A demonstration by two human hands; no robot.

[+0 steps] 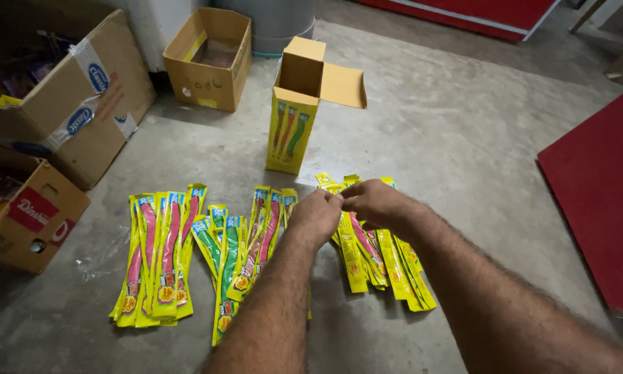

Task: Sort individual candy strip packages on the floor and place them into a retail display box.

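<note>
So starting at the far left, there are two battered brown cardboard cartons (62,104) with tape on them, shoved against the wall and out of the way, and further back a smaller open brown cardboard box (211,59). On the bare grey concrete floor (464,138) sits a fan of long flat yellow plastic sachets with a pink strip inside (155,256), laid side by side, looks like so each flavour stays in its own bunch. Just right of it is a second bunch, same yellow sachets but with green strips mixed in with pink ones (232,253). Behind those stands a tall yellow cardboard display carton with its top flaps open (294,111), upright and well apart from the piles. Then the left hand (316,215) and right hand (374,202) meet fingertip to fingertip, pinched together on the top end of a yellow sachet, though I can't tell which hand really carries it. They hover right over a third heap of yellow sachets (387,260), which lies messier than the others. Far right, a red mat's edge (595,194).
</note>
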